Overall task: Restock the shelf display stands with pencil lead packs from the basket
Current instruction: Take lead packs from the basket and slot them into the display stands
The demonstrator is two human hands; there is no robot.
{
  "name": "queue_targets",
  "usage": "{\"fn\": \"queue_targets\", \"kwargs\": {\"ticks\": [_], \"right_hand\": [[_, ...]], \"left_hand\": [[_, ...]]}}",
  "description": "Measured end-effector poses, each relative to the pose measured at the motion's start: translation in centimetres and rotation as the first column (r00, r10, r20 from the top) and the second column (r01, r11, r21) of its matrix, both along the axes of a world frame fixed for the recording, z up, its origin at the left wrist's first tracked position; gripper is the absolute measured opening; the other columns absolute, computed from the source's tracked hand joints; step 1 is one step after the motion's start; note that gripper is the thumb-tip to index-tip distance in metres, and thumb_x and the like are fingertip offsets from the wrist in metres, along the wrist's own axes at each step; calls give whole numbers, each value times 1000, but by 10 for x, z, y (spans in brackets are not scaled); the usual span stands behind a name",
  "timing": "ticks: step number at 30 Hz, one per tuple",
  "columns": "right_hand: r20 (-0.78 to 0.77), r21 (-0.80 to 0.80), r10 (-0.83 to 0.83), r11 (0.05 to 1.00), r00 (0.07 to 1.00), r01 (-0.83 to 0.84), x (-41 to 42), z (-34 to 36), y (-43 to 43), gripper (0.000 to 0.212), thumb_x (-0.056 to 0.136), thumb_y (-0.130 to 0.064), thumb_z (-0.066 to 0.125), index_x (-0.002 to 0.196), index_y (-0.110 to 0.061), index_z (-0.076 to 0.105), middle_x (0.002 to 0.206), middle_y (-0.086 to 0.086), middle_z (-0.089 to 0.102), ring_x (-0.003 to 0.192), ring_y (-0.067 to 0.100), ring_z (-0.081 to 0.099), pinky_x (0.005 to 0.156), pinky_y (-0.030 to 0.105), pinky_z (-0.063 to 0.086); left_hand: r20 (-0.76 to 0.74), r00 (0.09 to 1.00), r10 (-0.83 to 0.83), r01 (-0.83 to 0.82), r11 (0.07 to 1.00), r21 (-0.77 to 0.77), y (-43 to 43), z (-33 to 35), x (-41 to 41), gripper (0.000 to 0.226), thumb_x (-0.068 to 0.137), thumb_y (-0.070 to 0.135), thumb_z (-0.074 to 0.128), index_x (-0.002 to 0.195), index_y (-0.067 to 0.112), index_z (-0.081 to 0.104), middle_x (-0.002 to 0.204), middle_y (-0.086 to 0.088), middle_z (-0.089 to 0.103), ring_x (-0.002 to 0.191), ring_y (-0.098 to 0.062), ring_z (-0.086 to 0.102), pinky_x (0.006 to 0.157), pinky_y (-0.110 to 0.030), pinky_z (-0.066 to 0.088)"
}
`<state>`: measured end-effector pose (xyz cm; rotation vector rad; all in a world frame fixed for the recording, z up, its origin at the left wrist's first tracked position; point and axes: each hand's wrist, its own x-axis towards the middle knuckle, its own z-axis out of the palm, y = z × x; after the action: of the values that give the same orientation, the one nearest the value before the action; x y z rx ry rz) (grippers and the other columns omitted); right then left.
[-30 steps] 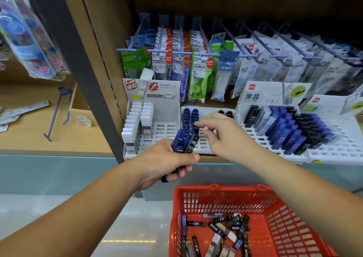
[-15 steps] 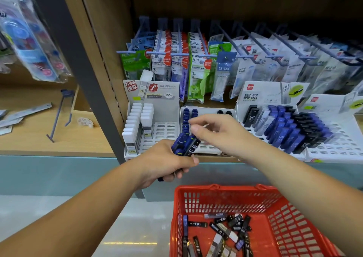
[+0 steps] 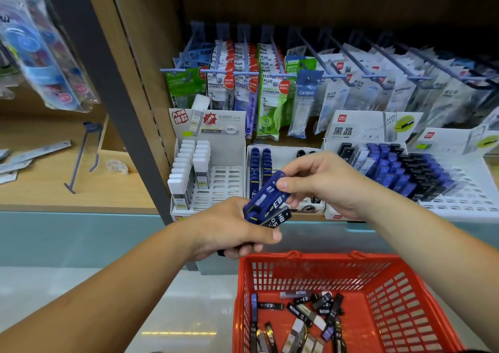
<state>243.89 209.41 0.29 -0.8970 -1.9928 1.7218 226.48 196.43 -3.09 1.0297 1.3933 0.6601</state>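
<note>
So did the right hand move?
Yes. The right hand came back from the middle stand toward the bunch in the left hand, now pinching a blue pack.

Fistful of dark blue lead packs (image 3: 259, 204) fanned out in the left hand (image 3: 235, 228), with one black HB 0.5 pack (image 3: 279, 217) at the bottom of the bunch. The right hand (image 3: 324, 185) pinches the top blue pack (image 3: 271, 188), which is tilted up to the right. The red basket (image 3: 318, 258) has loose black, blue and clear packs (image 3: 310, 315) lying flat toward its near left corner. At the shelf's front edge, the middle display stand (image 3: 283, 158) has two upright rows of blue packs along its left side.
</note>
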Motion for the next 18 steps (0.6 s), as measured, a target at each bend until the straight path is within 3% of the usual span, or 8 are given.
{"fn": "queue_targets", "kwargs": {"ticks": [8, 11, 14, 18], "right_hand": [[29, 8, -234, 972, 972, 234, 11, -11, 15, 4, 87, 4, 74, 90, 3, 77, 72, 17, 73, 60, 25, 64, 57, 29, 57], [27, -13, -296, 955, 955, 296, 14, -12, 17, 7, 86, 3, 76, 92, 7, 75, 74, 21, 72, 59, 26, 64, 55, 29, 57], [33, -34, -234, 972, 972, 235, 14, -12, 12, 7, 88, 2, 74, 94, 6, 75, 79, 23, 73, 63, 27, 64, 60, 32, 58], [-2, -32, -161, 986, 987, 161, 8, -13, 0, 7, 90, 3, 71, 94, 3, 76, 79, 23, 73, 62, 24, 65, 61, 31, 59]], "left_hand": [[-130, 983, -133, 126, 990, -62, -11, 0, -15, 18, 100, 27, 67, 92, 16, 55, 66, -3, 55, 52, -13, 46, 47, -27, 33], [-188, 979, 80, -80, 997, 11, -9, -6, -22, 18, 99, 28, 68, 93, 16, 56, 63, -8, 52, 55, -22, 44, 46, -29, 32], [-52, 915, 400, -386, 906, 176, -4, -7, -18, 19, 102, 31, 62, 92, 14, 60, 66, -8, 55, 55, -21, 46, 48, -28, 31], [32, 897, 441, -433, 861, 267, 0, 2, 6, 17, 107, 31, 54, 105, 18, 65, 66, 7, 69, 43, -4, 49, 44, -23, 33]]}}
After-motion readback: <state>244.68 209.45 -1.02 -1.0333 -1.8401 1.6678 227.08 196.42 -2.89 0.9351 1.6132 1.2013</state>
